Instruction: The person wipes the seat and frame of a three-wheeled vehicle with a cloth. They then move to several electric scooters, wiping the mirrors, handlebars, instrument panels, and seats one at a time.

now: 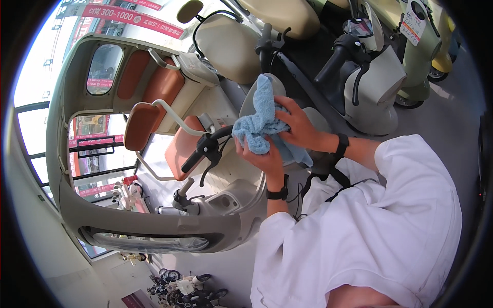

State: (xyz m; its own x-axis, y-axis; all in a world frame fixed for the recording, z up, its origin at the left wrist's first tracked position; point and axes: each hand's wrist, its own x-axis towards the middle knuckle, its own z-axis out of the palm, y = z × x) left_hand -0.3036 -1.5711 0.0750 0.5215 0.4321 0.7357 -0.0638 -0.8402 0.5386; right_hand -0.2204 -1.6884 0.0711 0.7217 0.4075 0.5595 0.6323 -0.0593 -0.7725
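Observation:
A light blue towel (259, 123) is bunched up between my two hands, with one end sticking up and another hanging down to the right. My left hand (262, 156) grips its lower folds from below, fingers curled into the cloth. My right hand (295, 122) has hold of the upper right side, its fingers bent over the fabric. Just left of the towel is a black handlebar (208, 146) with a brake lever; one end of it runs up to the cloth, and I cannot tell whether they touch. Both my wrists wear black bands.
The handlebar belongs to a beige cabin vehicle (149, 220) with orange seats (163, 84) and white armrests. Several scooters stand close by at the upper right, one of them beige (377, 87) with black grips. Small two-wheelers (182, 287) stand on the grey floor below.

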